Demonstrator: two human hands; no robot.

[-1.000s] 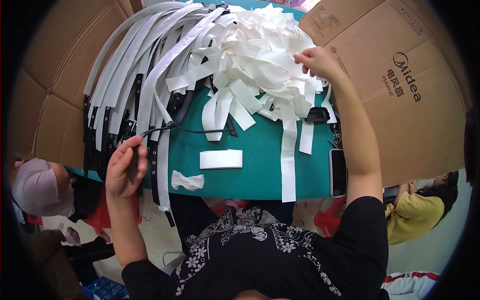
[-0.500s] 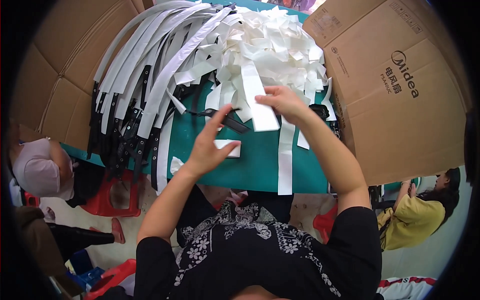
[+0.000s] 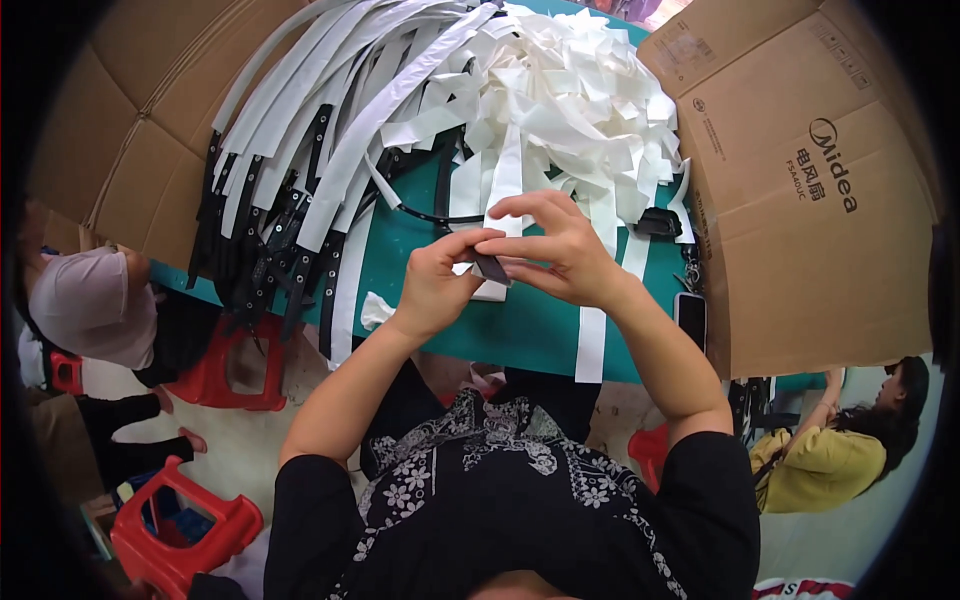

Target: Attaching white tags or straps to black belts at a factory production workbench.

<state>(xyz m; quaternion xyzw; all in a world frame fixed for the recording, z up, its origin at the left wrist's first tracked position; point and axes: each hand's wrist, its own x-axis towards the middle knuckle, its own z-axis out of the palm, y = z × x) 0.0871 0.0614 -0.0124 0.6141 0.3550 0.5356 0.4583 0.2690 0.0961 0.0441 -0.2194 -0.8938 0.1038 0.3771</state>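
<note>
Over the near middle of the green table, my two hands meet at the end of a black belt [image 3: 492,269]. My left hand [image 3: 437,285] is closed, pinching this end between thumb and fingers. From the other side, my right hand [image 3: 568,252] grips it with thumb and middle fingers, index finger raised. Part of the belt is hidden behind my fingers; a black strap with eyelets [image 3: 440,217] runs left behind them into a white wrapping. Just beyond my hands lies a white paper strip [image 3: 507,170]. A small white folded piece [image 3: 490,292] shows below my fingers.
Many white-wrapped black belts [image 3: 300,130] hang over the table's left side. A heap of white strips [image 3: 580,100] covers the back. Cardboard walls [image 3: 800,270] stand on both sides. A phone [image 3: 690,318] lies at the right edge. People sit nearby, left and right, near red stools [image 3: 235,375].
My right hand has let go of the white strip, which now lies beyond my hands. It has moved left to the belt end, and my left hand has closed on that end.
</note>
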